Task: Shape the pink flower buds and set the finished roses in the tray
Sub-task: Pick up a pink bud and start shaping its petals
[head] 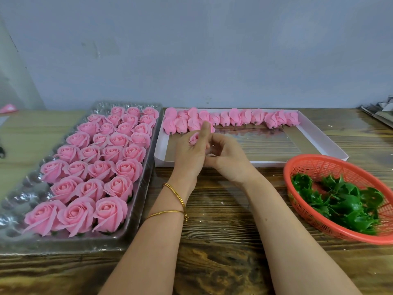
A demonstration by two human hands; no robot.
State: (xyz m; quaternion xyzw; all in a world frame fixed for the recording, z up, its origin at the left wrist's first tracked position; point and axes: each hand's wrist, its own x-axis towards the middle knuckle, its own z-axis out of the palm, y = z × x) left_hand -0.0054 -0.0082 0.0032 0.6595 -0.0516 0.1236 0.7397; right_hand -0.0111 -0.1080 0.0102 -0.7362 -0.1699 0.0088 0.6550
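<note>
One layer at a time, open out bud point(194, 138) pinched in left hand point(189, 155), gently; right hand point(226, 158) grip unclear.

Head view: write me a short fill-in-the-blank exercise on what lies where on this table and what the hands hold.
1. The finished roses fill the clear tray on the ____ side of the table.
2. The left hand, with gold bangles on its wrist, holds a small ____ bud.
3. The red basket holds ____ leaf pieces.
Missing words: left; pink; green.
</note>
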